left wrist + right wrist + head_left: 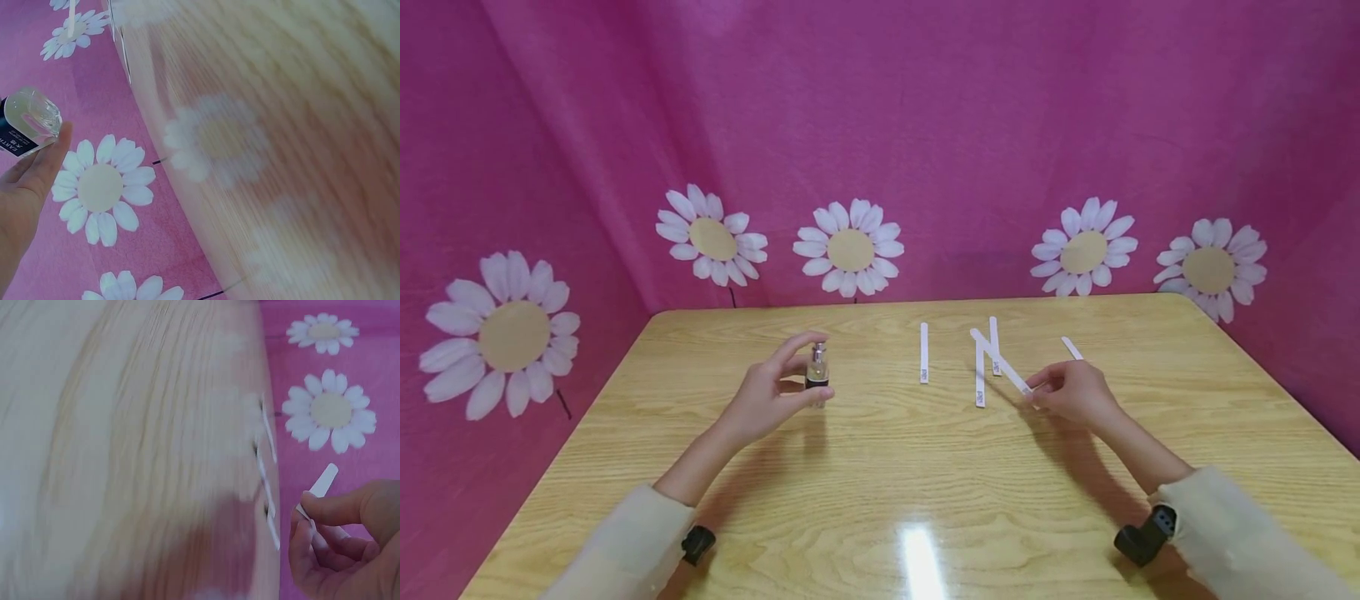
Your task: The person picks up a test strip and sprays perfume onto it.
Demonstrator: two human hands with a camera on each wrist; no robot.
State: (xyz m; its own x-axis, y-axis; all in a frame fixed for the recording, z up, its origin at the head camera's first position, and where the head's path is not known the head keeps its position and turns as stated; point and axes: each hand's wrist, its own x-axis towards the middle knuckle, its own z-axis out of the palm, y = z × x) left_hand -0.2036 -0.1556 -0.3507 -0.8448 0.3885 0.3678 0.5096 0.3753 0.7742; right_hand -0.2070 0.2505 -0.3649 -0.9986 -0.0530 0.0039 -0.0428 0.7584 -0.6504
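My left hand [767,392] grips a small clear glass perfume bottle [817,368] between fingers and thumb, upright and above the table. In the left wrist view the bottle [37,115] shows pale liquid and a dark printed label. With thumb and fingertips, my right hand [1075,390] pinches a white perfume test strip [1011,373] by its near end. That strip [325,480] slants up and away, and in the head view it overlaps two strips lying behind it, a nearer one [980,383] and a farther one [994,333].
Another white strip [924,353] lies farther left on the wooden table [880,467]. Just beyond my right hand is one more strip [1072,347], partly hidden by it. A pink curtain [925,150] with daisies hangs along the table's back and sides.
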